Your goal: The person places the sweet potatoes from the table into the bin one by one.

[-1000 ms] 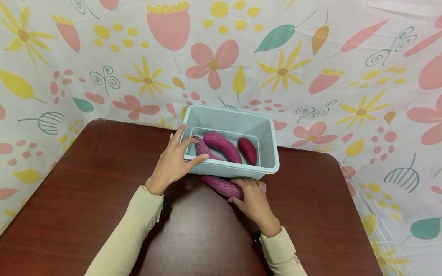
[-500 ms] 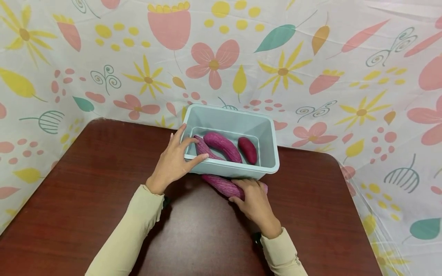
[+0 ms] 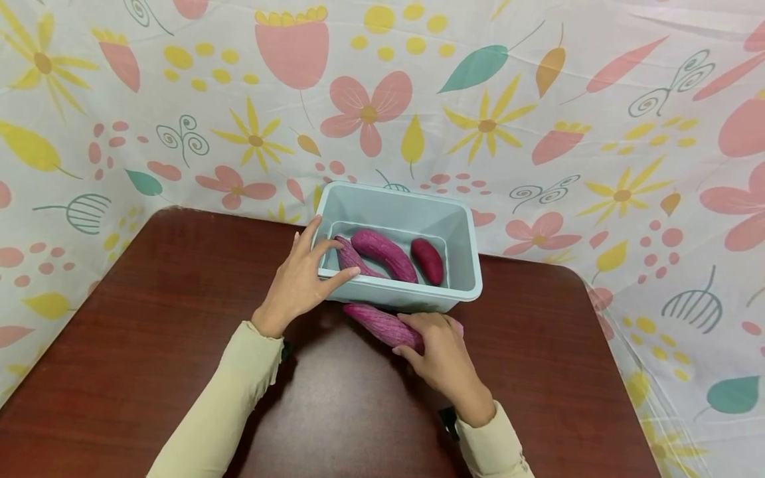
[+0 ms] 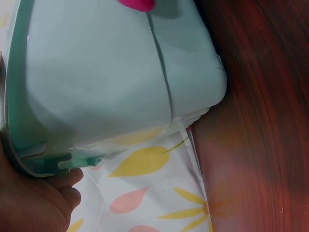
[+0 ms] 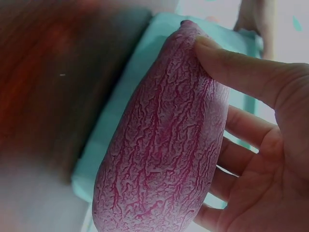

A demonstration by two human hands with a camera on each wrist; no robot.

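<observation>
A light blue plastic bin (image 3: 418,292) stands on the table, with two long purple sweet potatoes (image 3: 388,252) and a smaller dark red one (image 3: 427,260) lying inside. At its front left corner my left hand (image 3: 299,279) grips the rim, thumb over the front side and fingers along the left side. My right hand (image 3: 439,348) holds another wrinkled purple sweet potato (image 3: 379,323) just in front of the bin. In the right wrist view, the thumb lies along one end of this sweet potato (image 5: 159,140), and the other fingers curl behind it.
The dark brown wooden table (image 3: 179,318) extends to both sides and toward the person. Behind the bin hangs a white cloth (image 3: 454,99) printed with flowers and leaves, close to its back edge.
My right hand has turned slightly, and the left tip of its sweet potato has shifted a little left and nearer the person. The left hand and the bin stay in place.
</observation>
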